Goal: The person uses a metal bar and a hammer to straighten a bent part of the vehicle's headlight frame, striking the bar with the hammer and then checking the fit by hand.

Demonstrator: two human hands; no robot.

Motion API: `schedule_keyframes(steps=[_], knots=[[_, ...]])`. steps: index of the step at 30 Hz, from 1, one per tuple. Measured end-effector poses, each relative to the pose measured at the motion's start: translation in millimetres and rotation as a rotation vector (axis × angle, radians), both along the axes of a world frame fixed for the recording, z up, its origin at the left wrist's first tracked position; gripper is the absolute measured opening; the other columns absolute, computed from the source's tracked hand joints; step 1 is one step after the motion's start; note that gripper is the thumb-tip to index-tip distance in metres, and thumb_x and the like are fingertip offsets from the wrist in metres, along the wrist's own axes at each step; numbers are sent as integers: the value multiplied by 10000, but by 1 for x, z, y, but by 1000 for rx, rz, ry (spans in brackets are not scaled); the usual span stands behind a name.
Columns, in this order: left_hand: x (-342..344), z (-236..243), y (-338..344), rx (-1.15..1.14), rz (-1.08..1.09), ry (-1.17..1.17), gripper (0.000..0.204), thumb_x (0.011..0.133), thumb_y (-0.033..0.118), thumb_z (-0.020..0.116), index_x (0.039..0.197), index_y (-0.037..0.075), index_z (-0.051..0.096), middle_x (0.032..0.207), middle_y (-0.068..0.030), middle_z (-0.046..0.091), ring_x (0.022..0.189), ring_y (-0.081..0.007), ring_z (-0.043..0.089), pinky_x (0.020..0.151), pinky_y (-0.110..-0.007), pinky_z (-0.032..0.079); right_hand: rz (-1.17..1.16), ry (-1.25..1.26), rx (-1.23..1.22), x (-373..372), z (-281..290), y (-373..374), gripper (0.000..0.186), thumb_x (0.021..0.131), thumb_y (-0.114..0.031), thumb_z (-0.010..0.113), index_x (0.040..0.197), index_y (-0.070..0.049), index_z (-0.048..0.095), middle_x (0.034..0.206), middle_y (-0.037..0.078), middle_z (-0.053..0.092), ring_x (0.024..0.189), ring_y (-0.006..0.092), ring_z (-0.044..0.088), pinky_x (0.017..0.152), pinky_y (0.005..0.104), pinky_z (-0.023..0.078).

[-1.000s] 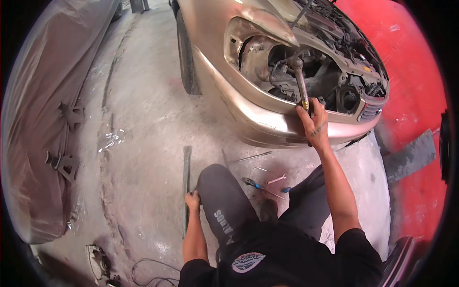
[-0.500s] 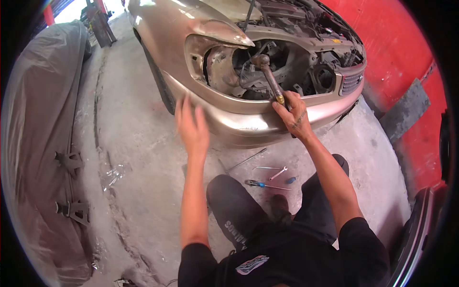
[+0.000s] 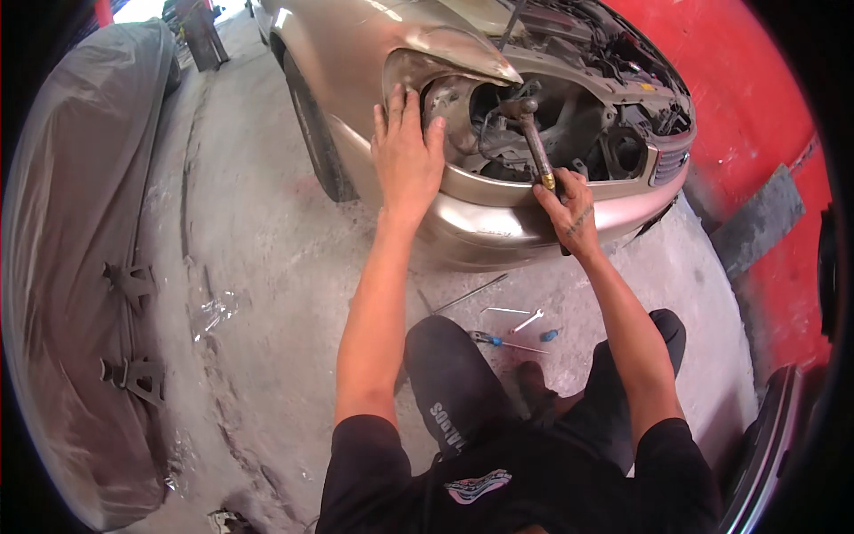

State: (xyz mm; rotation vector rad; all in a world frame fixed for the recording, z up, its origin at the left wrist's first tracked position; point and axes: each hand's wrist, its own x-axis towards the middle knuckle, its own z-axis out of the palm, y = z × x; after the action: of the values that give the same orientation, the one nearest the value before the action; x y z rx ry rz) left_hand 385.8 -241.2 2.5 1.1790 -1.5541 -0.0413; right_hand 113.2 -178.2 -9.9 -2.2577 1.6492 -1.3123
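Note:
In my right hand (image 3: 571, 209) is a hammer (image 3: 537, 147), gripped by its handle with the head pointing up and away from me. The hammer's head is in front of the open headlight cavity (image 3: 569, 120) of a gold-beige car (image 3: 356, 71). My left hand (image 3: 409, 156) has its fingers extended and lies against the outer edge of that cavity, where the fender meets the bumper (image 3: 498, 222). Its palm is hidden from view. Above the cavity, the fender's pointed tip (image 3: 507, 73) looks scuffed.
On the concrete floor between my knees and the bumper lie a wrench (image 3: 527, 321), a blue-handled screwdriver (image 3: 511, 343) and a thin rod (image 3: 471, 293). A covered car (image 3: 80, 222) stands at left, with metal stands (image 3: 138, 378) beside it. At right is a red wall (image 3: 747, 98) with a leaning grey panel (image 3: 763, 218).
My left hand has moved up and right from beside the bumper onto the headlight cavity's edge. The right hand still holds the hammer. The whole view has shifted slightly.

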Motion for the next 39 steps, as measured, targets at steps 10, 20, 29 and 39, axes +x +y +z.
schedule_keyframes(steps=[10, 20, 29, 39], knots=[[116, -431, 224, 940, 403, 79, 724, 1007, 386, 685, 1460, -138, 473, 1473, -348, 528, 1365, -503, 507, 1164, -511, 394, 36, -45, 37, 19, 8, -1, 329, 919, -282, 731, 1051, 17, 697, 1012, 188, 679, 1030, 355, 550, 917, 442, 457], [81, -471, 403, 1261, 460, -197, 432, 892, 283, 775, 1137, 16, 540, 1126, -246, 669, 1098, -450, 659, 925, -526, 525, 34, -44, 18, 1, 5, 0, 310, 913, -282, 740, 1032, 1, 698, 952, 164, 660, 1004, 334, 535, 901, 434, 448], [53, -358, 419, 1185, 293, 525, 453, 1035, 249, 618, 1366, -26, 478, 818, -118, 625, 630, -228, 641, 575, -400, 509, 239, -42, -129, -27, -5, -12, 233, 920, -245, 712, 982, -23, 672, 852, 133, 611, 878, 326, 585, 960, 458, 413], [-132, -62, 409, 833, 221, 1033, 542, 1036, 330, 666, 1429, 31, 443, 727, -63, 550, 478, -139, 511, 396, -278, 410, 514, -291, -306, -33, -24, -26, 227, 857, -142, 719, 1015, -15, 619, 906, 140, 644, 939, 327, 619, 1001, 489, 424]])
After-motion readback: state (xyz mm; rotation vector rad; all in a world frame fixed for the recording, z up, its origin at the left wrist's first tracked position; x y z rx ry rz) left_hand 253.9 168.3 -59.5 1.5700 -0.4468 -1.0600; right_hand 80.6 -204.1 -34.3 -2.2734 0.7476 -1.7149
